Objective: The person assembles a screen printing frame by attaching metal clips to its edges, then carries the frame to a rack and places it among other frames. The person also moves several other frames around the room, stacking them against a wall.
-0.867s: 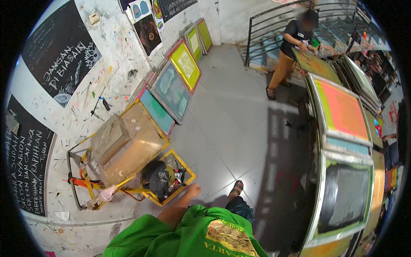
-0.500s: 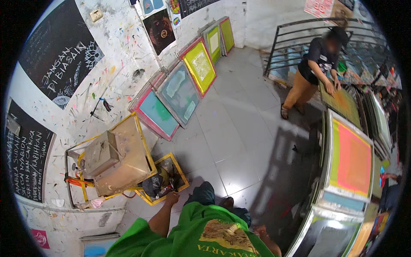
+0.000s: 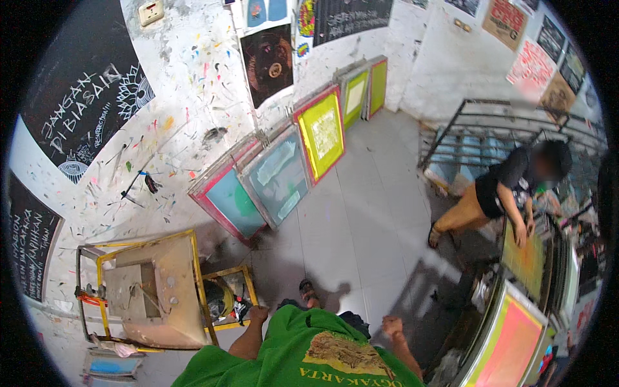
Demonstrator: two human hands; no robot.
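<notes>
Both my arms hang at my sides beside my green shirt (image 3: 284, 348). My left hand (image 3: 258, 314) is closed, its fingers curled in, and nothing shows in it. Close to its left is a yellow metal frame (image 3: 253, 293) with dark items and a small bundle inside. My right hand (image 3: 392, 324) is also loosely closed over the floor, with nothing visible in its grip. One sandalled foot (image 3: 309, 293) shows in front of me on the grey tiles.
A yellow-framed stand with a brown board (image 3: 177, 284) is at left. Framed printing screens (image 3: 320, 134) lean along the wall. On the right are racked screens (image 3: 506, 342), and a person (image 3: 509, 184) with hands on a yellowish screen (image 3: 523, 261). Behind them runs a black railing (image 3: 464, 126).
My view has shifted as I step forward, and one foot now shows ahead. My right hand has swung forward into fuller view. The other person still leans over the screen.
</notes>
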